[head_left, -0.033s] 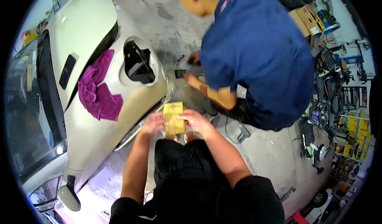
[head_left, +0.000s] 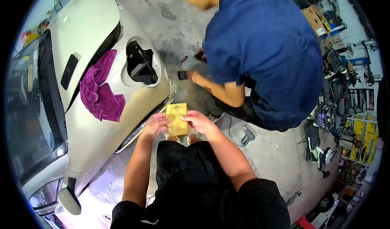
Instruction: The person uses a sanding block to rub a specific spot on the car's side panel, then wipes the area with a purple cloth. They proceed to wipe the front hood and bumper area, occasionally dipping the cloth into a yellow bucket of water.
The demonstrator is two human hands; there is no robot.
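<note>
A small flat yellow box [head_left: 177, 125] is held upright between my two hands, in front of my legs. My left hand [head_left: 156, 125] grips its left edge, with the fingertips on the front. My right hand [head_left: 198, 121] has its thumb on the face and its fingers behind the right side. Faint print shows on the box. Just left of it is the cream car's front corner [head_left: 142, 103], with an open headlight hole [head_left: 141, 64]. The fingers behind the box are hidden.
A co-worker in a blue shirt [head_left: 264, 54] crouches ahead right, one hand at a small black object [head_left: 183, 75]. Near it lies a screwdriver [head_left: 183, 61]. A purple cloth [head_left: 99, 86] and phone [head_left: 69, 72] rest on the car. A grey power tool [head_left: 247, 136] lies on the floor.
The co-worker's head and upper body have shifted slightly up and away. My hands hold the box in nearly the same place.
</note>
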